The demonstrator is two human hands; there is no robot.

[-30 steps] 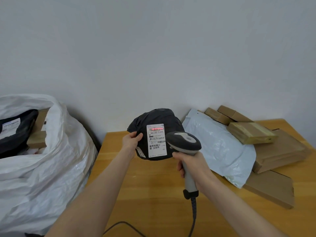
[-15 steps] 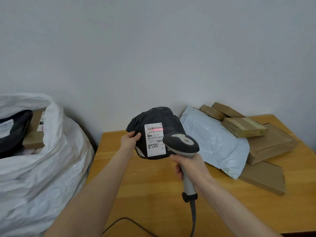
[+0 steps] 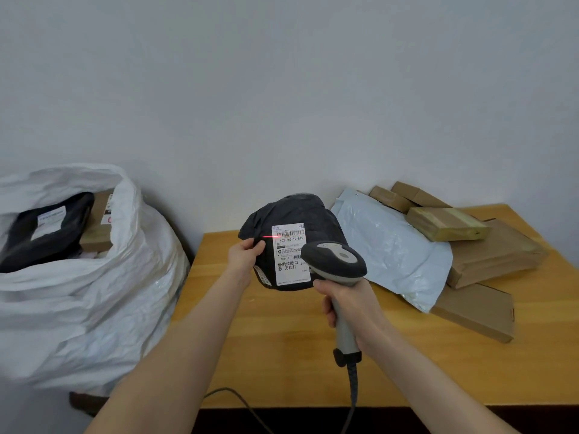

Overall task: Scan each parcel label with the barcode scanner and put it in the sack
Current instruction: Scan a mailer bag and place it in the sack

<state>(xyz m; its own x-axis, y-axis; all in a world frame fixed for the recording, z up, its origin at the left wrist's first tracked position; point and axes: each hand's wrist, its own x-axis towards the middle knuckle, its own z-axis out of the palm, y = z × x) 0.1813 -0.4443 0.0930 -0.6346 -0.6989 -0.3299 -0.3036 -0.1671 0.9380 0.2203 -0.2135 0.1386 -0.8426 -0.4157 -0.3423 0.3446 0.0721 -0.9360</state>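
My left hand point(image 3: 243, 256) holds a black plastic parcel point(image 3: 300, 211) upright above the wooden table point(image 3: 282, 339), gripping its left edge. Its white label point(image 3: 289, 255) faces me, and a red scan line crosses the label's top barcode and runs off its left side. My right hand point(image 3: 351, 303) grips the handle of a grey barcode scanner point(image 3: 335, 261), whose head sits just right of the label and covers its right lower corner. The white sack point(image 3: 94, 292) stands open on the left, beside the table.
Inside the sack lie a black parcel point(image 3: 47, 230) and a brown box point(image 3: 98, 227). On the table's right side a white poly mailer point(image 3: 391, 249) lies against several brown cardboard parcels point(image 3: 495, 255). The scanner cable point(image 3: 238, 402) hangs over the table's front edge.
The red scan line has slid left along the top barcode. The view has shifted a little, so the sack and table sit lower and wider in frame; both hands keep their grips.
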